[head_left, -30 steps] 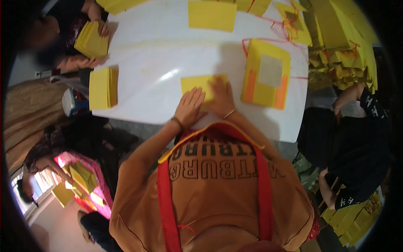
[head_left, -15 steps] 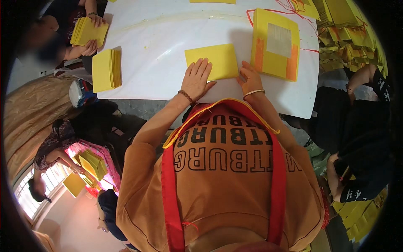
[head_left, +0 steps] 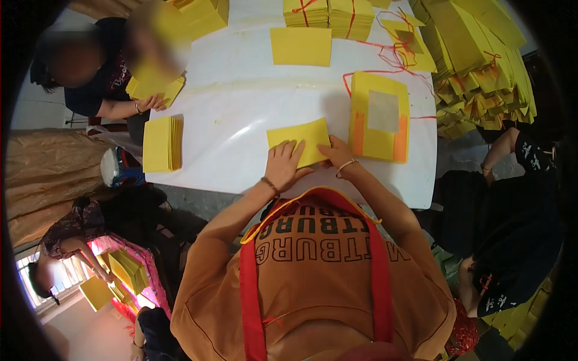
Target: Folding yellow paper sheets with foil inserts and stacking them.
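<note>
Both hands lie flat and open on a yellow sheet on the white surface: left hand at 7 o'clock, right hand at 4 o'clock.

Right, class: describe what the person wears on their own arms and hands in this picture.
Both forearms are bare below orange sleeves. The left hand has a dark beaded bracelet at the wrist. The right hand has a thin pale bangle. No gloves or rings show.
</note>
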Demonstrator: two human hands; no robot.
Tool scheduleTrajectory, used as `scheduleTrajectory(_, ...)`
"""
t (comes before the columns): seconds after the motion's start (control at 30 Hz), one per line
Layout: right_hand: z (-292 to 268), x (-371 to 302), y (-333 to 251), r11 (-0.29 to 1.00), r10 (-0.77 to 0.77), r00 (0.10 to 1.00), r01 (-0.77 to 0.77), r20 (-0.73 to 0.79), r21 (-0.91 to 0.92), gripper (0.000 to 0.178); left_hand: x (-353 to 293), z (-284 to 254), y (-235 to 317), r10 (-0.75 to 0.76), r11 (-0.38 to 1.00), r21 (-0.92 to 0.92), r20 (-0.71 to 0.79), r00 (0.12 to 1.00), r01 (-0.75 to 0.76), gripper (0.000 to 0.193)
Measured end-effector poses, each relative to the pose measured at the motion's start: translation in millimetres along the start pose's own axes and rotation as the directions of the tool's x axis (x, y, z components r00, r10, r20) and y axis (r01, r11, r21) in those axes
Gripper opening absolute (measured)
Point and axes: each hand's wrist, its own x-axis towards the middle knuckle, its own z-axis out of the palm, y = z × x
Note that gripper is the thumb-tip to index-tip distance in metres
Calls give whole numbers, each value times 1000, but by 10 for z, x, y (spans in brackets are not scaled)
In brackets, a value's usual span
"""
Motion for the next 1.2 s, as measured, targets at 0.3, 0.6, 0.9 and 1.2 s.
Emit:
scheduleTrajectory(0.3,-124,706,-905,900,-399,911,412,-107,141,27,1197,-313,-778,-661,292,-934,-41,749,206,69)
scheduleTrajectory(0.6,-627,2115,-1337,877,-400,762,156,-509,-455,47,2558,211,-1364,-667,627,-607,-95,739,489,48)
scheduleTrajectory(0.9,-415,2136,-1462,738,-453,676,-81,-581,-670,48,2667,256,-1659,-553,819,-243,-96,828,519,36)
scheduleTrajectory(1.2,-581,2137,-1277,699,-466,721,-56,-513,-713,48,2610,162,-1557,-586,761,-232,153,796,606,38)
